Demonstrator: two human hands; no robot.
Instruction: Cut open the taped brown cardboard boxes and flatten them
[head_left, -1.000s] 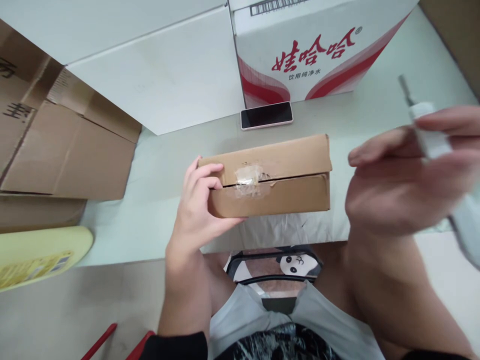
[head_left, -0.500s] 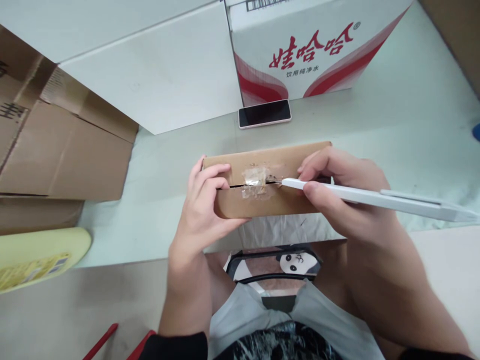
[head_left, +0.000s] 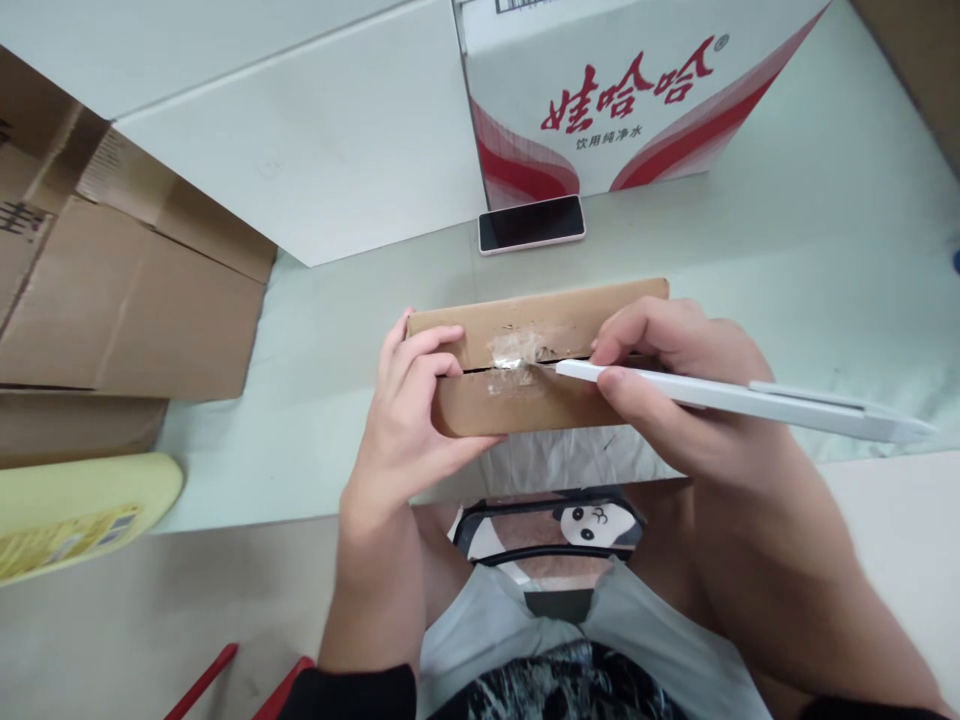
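A small brown cardboard box [head_left: 465,415] stands near the table's front edge, a dark seam running across the side that faces me. Clear tape [head_left: 516,360], crumpled and partly torn, spans the middle of that seam. My left hand [head_left: 409,400] grips the box's left end, fingers over the face and thumb below. In my right hand [head_left: 667,375] is a white utility knife [head_left: 720,393], pinched between thumb and fingers near its front. Its thin blade meets the seam at the tape's right edge; how deep the tip goes, I cannot tell.
Behind the box a phone [head_left: 532,224] lies against a white and red water carton [head_left: 622,120]. A white box [head_left: 315,150] and brown cartons [head_left: 127,290] stand to the left. A yellow-green bottle [head_left: 90,510] lies at the left edge of the table [head_left: 817,280].
The knife and my right hand have shifted slightly left along the seam, bringing the blade further into the tape. My left hand keeps its grip on the box.
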